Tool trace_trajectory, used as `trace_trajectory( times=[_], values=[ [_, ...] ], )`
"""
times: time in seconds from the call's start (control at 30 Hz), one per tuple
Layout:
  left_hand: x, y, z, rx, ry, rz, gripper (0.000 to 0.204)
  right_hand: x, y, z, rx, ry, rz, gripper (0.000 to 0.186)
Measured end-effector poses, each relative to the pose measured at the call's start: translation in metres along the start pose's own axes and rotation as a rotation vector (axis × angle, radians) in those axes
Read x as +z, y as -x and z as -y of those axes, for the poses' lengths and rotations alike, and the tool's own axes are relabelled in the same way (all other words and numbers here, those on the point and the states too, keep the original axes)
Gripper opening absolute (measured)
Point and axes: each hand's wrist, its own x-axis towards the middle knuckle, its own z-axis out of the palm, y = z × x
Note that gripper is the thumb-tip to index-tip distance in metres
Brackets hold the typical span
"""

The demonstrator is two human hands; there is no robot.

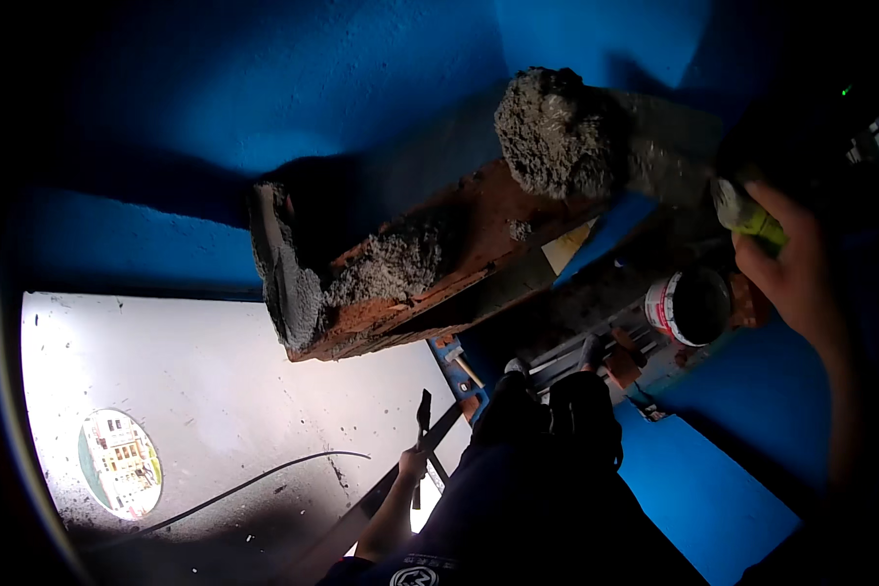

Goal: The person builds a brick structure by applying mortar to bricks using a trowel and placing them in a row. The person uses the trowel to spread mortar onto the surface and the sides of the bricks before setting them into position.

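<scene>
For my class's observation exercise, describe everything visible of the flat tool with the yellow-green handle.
The flat tool has a yellow-green handle and a broad, dull grey blade that looks like metal, damp and smeared. It reaches leftward from the right grip, closed around the handle. A thick, rough lump of grey mortar covers its left end, hiding the tip. Shadow obscures where blade meets handle.

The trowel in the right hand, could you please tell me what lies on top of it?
A heap of grey mortar sits on the far end of the trowel, hiding the surface beneath.
</scene>
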Motion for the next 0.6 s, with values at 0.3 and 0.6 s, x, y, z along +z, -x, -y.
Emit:
trace_trajectory(
  times=[0.3,0.6],
  values=[
    [0.012,0.014,0.012,-0.082,0.15,0.043,0.01,0.022,-0.014,0.058,-0.22,0.854,-0.149,0.041],
    [0.024,-0.01,0.039,-0.09,0.138,0.022,0.014,0.014,0.05,0.079,0.584,-0.422,0.089,0.029]
  ],
)
